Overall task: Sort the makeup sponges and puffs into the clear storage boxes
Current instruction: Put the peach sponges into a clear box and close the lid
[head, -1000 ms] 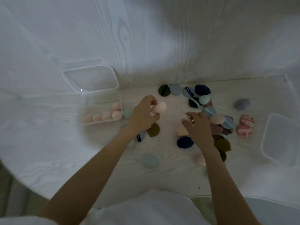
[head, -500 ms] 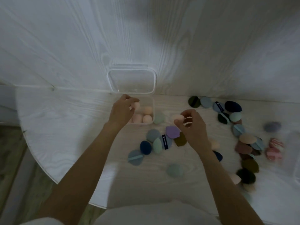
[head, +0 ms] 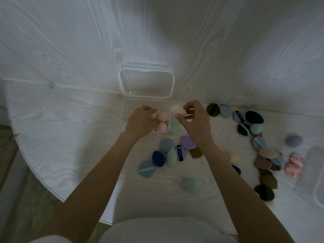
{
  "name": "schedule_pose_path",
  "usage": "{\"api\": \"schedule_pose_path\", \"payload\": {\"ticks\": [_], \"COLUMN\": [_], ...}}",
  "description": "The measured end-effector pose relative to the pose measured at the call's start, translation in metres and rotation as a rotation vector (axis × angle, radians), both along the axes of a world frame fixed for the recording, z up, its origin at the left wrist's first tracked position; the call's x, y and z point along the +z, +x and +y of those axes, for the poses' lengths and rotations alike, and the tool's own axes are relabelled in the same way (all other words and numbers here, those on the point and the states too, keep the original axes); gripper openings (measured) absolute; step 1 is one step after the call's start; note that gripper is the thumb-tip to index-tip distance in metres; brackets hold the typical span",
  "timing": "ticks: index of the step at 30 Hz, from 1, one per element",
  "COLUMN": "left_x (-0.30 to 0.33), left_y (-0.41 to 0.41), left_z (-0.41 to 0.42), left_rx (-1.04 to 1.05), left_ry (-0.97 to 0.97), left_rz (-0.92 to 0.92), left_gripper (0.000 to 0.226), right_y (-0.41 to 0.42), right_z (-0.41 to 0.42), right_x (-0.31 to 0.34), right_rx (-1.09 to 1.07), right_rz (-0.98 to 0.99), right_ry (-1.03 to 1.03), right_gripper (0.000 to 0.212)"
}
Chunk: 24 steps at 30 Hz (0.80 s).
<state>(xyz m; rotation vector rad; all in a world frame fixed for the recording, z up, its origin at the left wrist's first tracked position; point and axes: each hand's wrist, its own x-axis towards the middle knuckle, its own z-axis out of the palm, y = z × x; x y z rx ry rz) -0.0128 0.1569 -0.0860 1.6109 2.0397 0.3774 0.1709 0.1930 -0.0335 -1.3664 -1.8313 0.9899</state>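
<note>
We look down on a pale white wood-grain bench [head: 70, 137] with a rounded near edge, pushed against a wall panelled in the same white grain [head: 228, 50]; dim light, and a strip of brownish floor [head: 10, 172] shows at the left.

Just beyond our fingers stands one clear plastic storage box [head: 126, 109], its hinged lid [head: 147, 83] leaning open against the wall. Our left hand [head: 140, 121] reaches into it, fingers curled around a peach egg-shaped sponge [head: 152, 116], and two more peach sponges [head: 162, 126] lie in the box beside those fingers. Our right hand [head: 194, 123] hovers just right of the box, thumb and fingers pinching one peach sponge [head: 178, 110] above the rim.

Nearer to us than the fingers, we count seven pieces in a loose cluster: a lilac flat puff [head: 188, 142], a grey-blue puff [head: 166, 145], a navy puff [head: 158, 158], a mint teardrop sponge [head: 171, 156], and others overlapping. A lone sage puff [head: 189, 185] lies nearer still. To the right of our right fingers a curved trail of dark and pastel puffs [head: 254, 118] runs along the wall; its count we cannot tell. Two pink marbled sponges [head: 295, 163] sit beside a second clear box [head: 313, 172] at the far right edge.
</note>
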Motion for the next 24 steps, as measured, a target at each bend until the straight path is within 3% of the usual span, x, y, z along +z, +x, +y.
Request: {"api": "schedule_pose_path", "payload": {"ticks": [2, 6, 10, 15, 19, 21, 24], "left_x": [-0.004, -0.013, -0.017, -0.019, -0.021, -0.019, -0.018], "left_y": [0.004, 0.009, 0.007, 0.004, 0.007, 0.007, 0.006], "left_z": [-0.004, -0.004, -0.008, -0.012, -0.018, -0.02, -0.023], "left_rx": [-0.032, -0.112, -0.226, -0.292, -0.243, -0.238, -0.256], "left_ry": [0.065, 0.076, 0.079, 0.096, 0.224, 0.273, 0.239], "left_rz": [0.107, 0.047, 0.06, 0.09, 0.122, 0.184, 0.221], "left_gripper": [0.05, 0.073, 0.096, 0.085, 0.057, 0.053, 0.053], "right_y": [-0.013, -0.029, -0.034, -0.036, -0.046, -0.055, -0.064], "right_z": [0.007, 0.018, 0.026, 0.031, 0.033, 0.031, 0.03], "right_x": [-0.008, -0.028, -0.038, -0.044, -0.047, -0.041, -0.035], "right_rx": [0.02, 0.119, 0.208, 0.31, 0.463, 0.521, 0.588], "right_rz": [-0.034, -0.196, -0.24, -0.368, -0.751, -0.95, -1.066], "right_ry": [0.08, 0.274, 0.313, 0.454, 0.662, 0.653, 0.624], "right_gripper": [0.027, 0.024, 0.02, 0.023, 0.017, 0.019, 0.027]}}
